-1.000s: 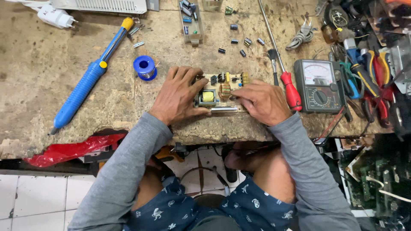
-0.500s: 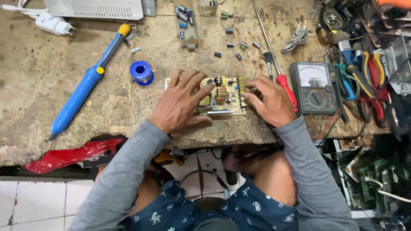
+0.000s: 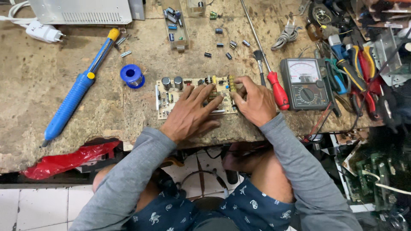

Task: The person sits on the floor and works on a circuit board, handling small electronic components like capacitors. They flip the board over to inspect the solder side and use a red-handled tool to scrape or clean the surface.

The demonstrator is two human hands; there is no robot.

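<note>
Near the front edge of the worn, pitted workbench [image 3: 64, 98], a beige rectangular circuit board [image 3: 171, 96] studded with silver cylindrical capacitors and small components is laid flat, component side up. It is covered on its right half by the left hand [image 3: 192, 113], whose fingers are spread and pressed down on it. Its right end is gripped by the right hand [image 3: 256, 102], fingers curled and pinching the edge beside a row of yellow parts. As far as can be judged, the work is at an early, handling stage: the board is being steadied or positioned, and no tool is held. The long blue desoldering pump with a yellow tip [image 3: 79, 92] is left untouched toward the left edge, the blue spool of solder wire [image 3: 132, 75] just left of the board, the red-handled screwdriver [image 3: 276, 87] and the grey analogue multimeter [image 3: 305, 83] just right of the right hand. Loose small capacitors [image 3: 224, 45] are scattered behind the board.
</note>
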